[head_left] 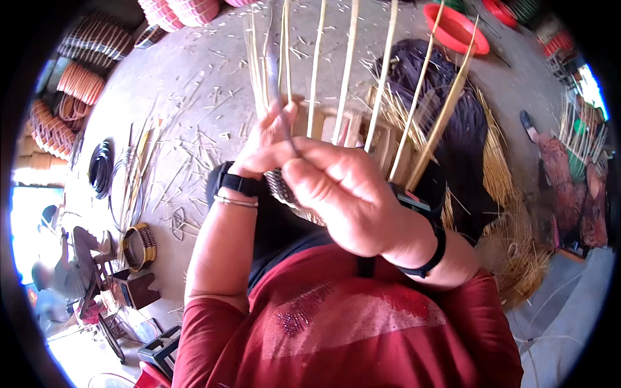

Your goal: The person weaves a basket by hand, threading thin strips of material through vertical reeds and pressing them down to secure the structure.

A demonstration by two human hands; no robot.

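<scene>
Right hand (346, 194), nearest, is pinched on a thin dark weaving strand (279, 97), left hand (268, 139) closed behind it near the half-woven basket (336, 139); weaving likely underway, threading between upright stakes (349, 64) needed next.

Red plastic bowl (455, 29) top right, black wire coil (101, 167) left, stacked woven baskets (71, 84) far left, straw pile (511, 252) right.

Upright cane stakes (349, 71) rise just beyond the right hand (343, 194); the left hand (268, 139) sits beside it; wire coils (101, 169) lie far left
</scene>
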